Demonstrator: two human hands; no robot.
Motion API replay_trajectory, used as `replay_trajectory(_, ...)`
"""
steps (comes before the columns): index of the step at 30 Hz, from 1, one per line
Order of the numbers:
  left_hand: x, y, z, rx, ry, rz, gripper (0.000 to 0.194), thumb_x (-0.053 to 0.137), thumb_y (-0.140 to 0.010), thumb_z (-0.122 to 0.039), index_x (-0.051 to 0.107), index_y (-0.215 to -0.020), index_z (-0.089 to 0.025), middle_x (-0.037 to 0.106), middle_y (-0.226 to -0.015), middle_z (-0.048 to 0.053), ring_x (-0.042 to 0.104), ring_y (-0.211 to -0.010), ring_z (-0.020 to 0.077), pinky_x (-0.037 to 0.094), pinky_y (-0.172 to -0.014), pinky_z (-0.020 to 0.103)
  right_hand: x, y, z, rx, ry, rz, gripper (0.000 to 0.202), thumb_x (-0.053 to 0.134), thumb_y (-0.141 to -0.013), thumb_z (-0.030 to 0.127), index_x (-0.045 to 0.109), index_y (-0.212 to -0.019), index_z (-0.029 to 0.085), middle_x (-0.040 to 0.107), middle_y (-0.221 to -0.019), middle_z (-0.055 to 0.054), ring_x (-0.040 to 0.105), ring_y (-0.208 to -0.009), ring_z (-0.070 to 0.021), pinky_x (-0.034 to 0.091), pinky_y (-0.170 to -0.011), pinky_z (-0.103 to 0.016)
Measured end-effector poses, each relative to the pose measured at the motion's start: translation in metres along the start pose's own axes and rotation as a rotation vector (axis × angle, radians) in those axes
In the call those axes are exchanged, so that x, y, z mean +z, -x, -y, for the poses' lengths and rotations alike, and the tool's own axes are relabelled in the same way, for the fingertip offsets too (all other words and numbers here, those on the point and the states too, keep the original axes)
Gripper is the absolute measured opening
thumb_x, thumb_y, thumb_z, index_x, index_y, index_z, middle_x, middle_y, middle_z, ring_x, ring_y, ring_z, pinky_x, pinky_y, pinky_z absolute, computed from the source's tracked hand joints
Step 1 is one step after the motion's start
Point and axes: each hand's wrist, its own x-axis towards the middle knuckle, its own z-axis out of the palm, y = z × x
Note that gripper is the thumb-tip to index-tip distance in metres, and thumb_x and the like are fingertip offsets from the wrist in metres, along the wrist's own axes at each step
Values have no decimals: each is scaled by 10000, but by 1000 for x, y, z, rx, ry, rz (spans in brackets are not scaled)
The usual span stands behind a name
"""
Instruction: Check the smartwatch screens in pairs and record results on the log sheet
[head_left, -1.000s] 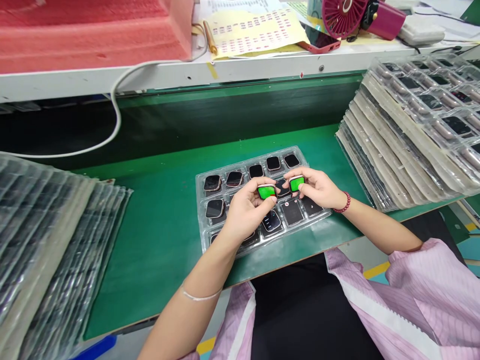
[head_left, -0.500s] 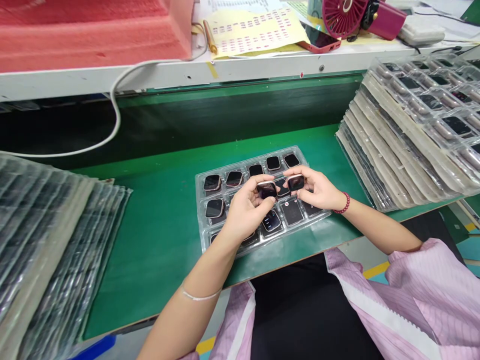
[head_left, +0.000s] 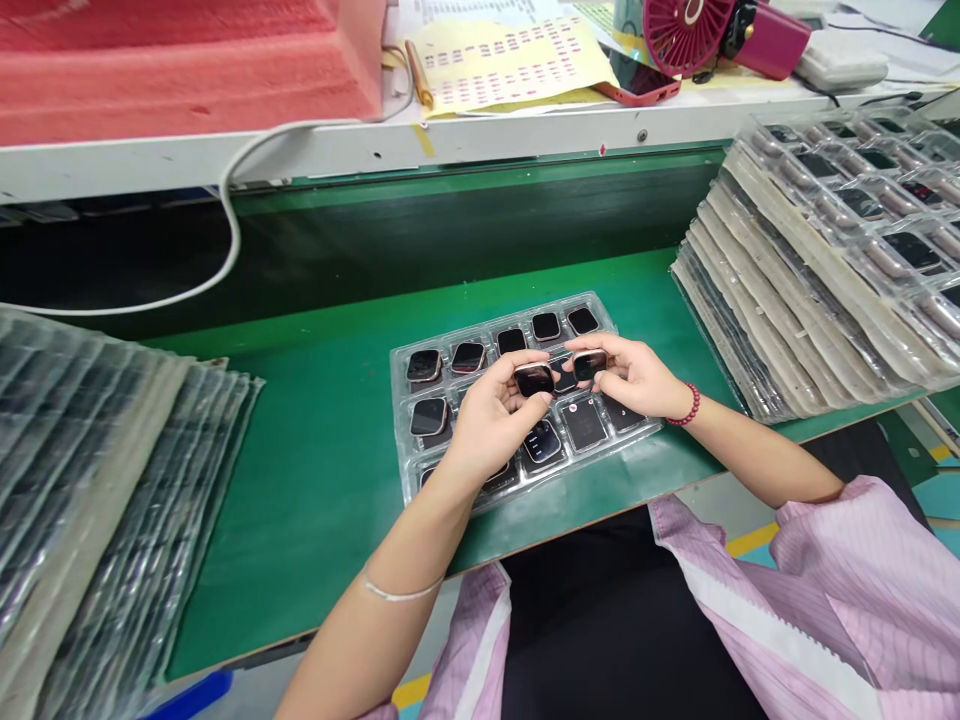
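Looking down through the head view, I pinch one dark-screened watch point(head_left: 535, 378) between the thumb and fingers of my left hand point(head_left: 495, 415) and a second watch point(head_left: 590, 365) likewise in my right hand point(head_left: 634, 380), both above the clear tray point(head_left: 403, 440) on the green table point(head_left: 315, 480). Both screens face up towards me, their long axes seeming to run left to right, the cases near each other but apart.

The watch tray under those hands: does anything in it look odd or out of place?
One watch in the near row of the tray stands out: its screen shows lit, text-like lines, while the other watch screens visible there look dark. Nothing looks spilled.
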Motion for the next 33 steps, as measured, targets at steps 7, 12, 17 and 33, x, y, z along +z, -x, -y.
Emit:
replay_trajectory(7,1,1,-1,-1,-7,7,453,681,-708,-177,598,-1153,-185,711,-1046,72,683,-1001,230,567,-867,359,1,0,-2,-6,0,-5,485,508,-779,81,572,-1252,165,587,-1321,-114,633,-1153,-221,614,-890,-347)
replay_trajectory(12,1,-1,3,1,48,10,532,712,-709,-154,555,-1216,-192,712,-1004,56,689,-990,212,569,-856,327,1,0,1,24,6,-13,548,560,-783,80,525,-1319,187,605,-1266,-99,627,-1145,-219,610,-877,-329)
replay_trajectory(17,-5,-4,1,-75,293,81,682,832,-678,-186,509,-1278,-210,726,-978,44,700,-733,141,533,-606,198,-5,-3,3,178,-298,-34,675,721,-764,144,438,-1373,216,637,-1175,-75,680,-797,-127,608,-646,-219)
replay_trajectory(33,-25,-13,-24,-469,880,54,778,174,-1002,-618,690,-977,-36,721,-681,131,608,-422,115,481,-378,173,-27,-12,5,514,-991,66,661,84,-1025,519,587,-1111,97,765,-959,-147,731,-636,-165,611,-556,-269)
